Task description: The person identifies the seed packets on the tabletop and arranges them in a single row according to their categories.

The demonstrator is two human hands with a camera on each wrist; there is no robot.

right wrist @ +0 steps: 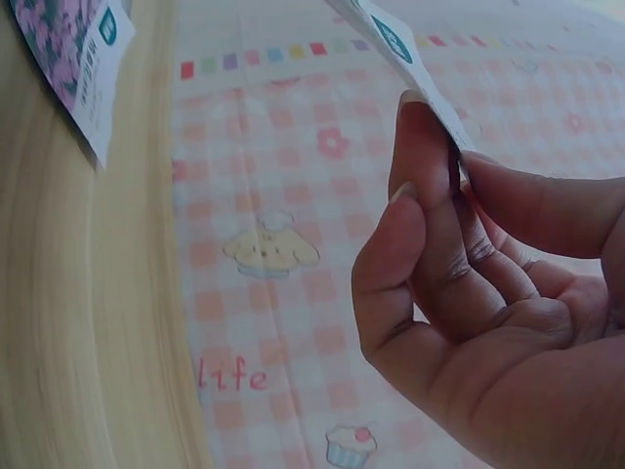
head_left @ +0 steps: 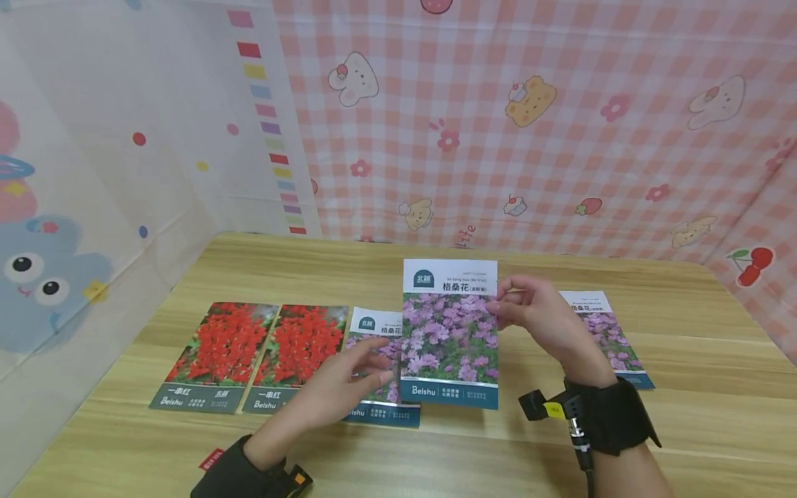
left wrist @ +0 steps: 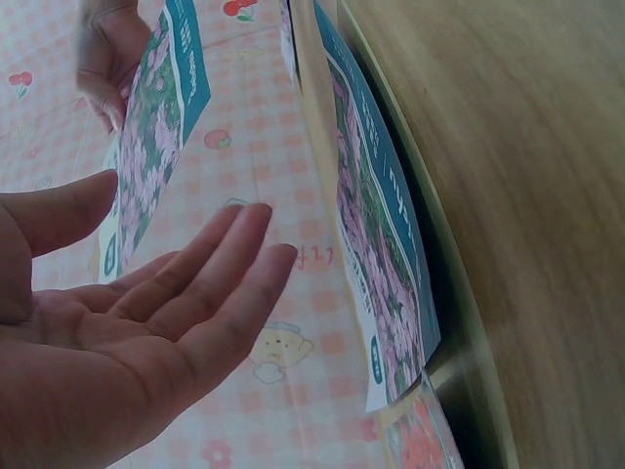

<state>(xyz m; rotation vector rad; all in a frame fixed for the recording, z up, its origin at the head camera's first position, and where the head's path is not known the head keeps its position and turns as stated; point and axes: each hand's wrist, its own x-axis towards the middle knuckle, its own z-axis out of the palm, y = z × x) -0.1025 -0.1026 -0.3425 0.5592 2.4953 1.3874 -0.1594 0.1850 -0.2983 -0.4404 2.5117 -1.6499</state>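
From here I have a purple-flowered packet (head_left: 450,339) upright, white-topped and teal-footed, my right hand (head_left: 544,315) pinching its side edge; a matching packet (head_left: 391,396) lies face up, left of the grip, partly hidden.

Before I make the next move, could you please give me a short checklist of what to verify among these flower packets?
1. Right hand grips the raised packet: ok, thumb and fingers pinch its edge.
2. Left hand free: ok, it holds nothing.
3. Purple-flower packet lying by the left hand fully visible in the head view: not ok, partly covered.
4. Far-left red-flower packet and second red-flower packet not overlapping: ok, side by side.
5. Raised packet's contents: cannot tell, only its printed front shows clearly.
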